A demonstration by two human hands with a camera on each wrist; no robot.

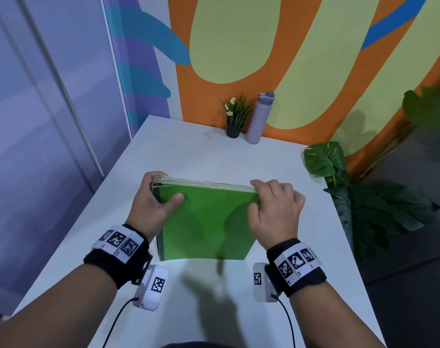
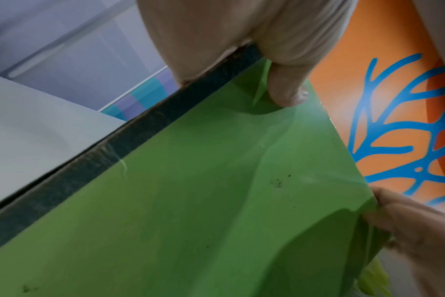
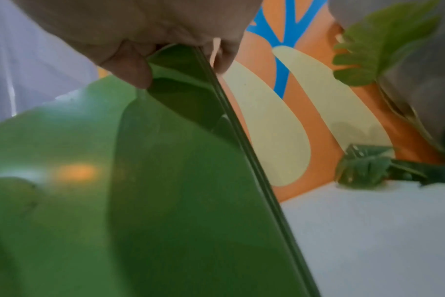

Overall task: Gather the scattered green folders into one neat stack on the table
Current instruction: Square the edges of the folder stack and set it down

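Observation:
A bundle of green folders [image 1: 208, 222] stands on its lower edge on the white table [image 1: 178, 146], tilted toward me, its dark spines on the left. My left hand [image 1: 154, 197] grips the upper left corner, thumb on the front cover and fingers behind. My right hand [image 1: 271, 207] grips the upper right corner the same way. In the left wrist view the thumb presses the green cover [image 2: 191, 201] beside the dark spine edge [image 2: 130, 140]. The right wrist view shows the folders [image 3: 140, 201] edge-on, with their stacked right edges lined up.
A small potted plant [image 1: 235, 116] and a lilac water bottle [image 1: 259, 119] stand at the table's far edge against the painted wall. Large leafy plants [image 1: 364, 202] stand off the table's right side. The table's left edge drops toward a lilac wall.

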